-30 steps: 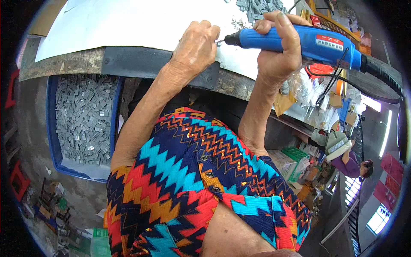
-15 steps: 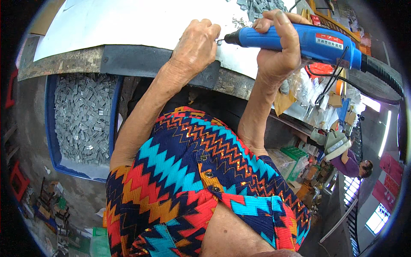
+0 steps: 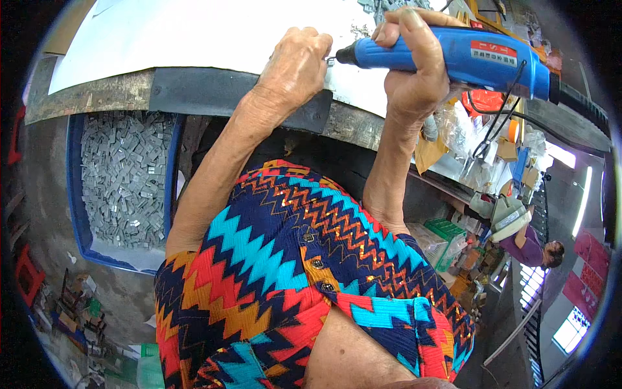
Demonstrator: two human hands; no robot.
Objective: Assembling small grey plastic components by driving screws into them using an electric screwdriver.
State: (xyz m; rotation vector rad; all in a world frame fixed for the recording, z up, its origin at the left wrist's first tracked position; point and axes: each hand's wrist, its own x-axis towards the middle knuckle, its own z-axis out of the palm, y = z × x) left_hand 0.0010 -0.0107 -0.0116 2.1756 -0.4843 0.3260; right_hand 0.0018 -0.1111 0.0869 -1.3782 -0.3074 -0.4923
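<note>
A blue electric screwdriver (image 3: 447, 55) with a black nose lies sideways in my right hand (image 3: 418, 65), its fingers wrapped round the body. The nose points left, and its tip is at the fingertips of my left hand (image 3: 295, 61). That hand is closed over the white work surface (image 3: 188, 39), knuckles up. A bit of grey metal shows by its fingertips, but the fingers cover most of what they pinch. Small grey parts (image 3: 392, 9) lie in a pile on the white surface beyond the screwdriver.
Below the table edge at left stands a blue bin (image 3: 76, 188) full of small grey pieces (image 3: 126, 178). A black cable (image 3: 583, 110) leaves the screwdriver's rear. Plastic bags and an orange tape roll (image 3: 514, 131) crowd the right side. Another person (image 3: 528, 246) is farther off at right.
My right hand and the screwdriver have shifted slightly left and upward in the picture. My left hand stays almost in place, still closed.
</note>
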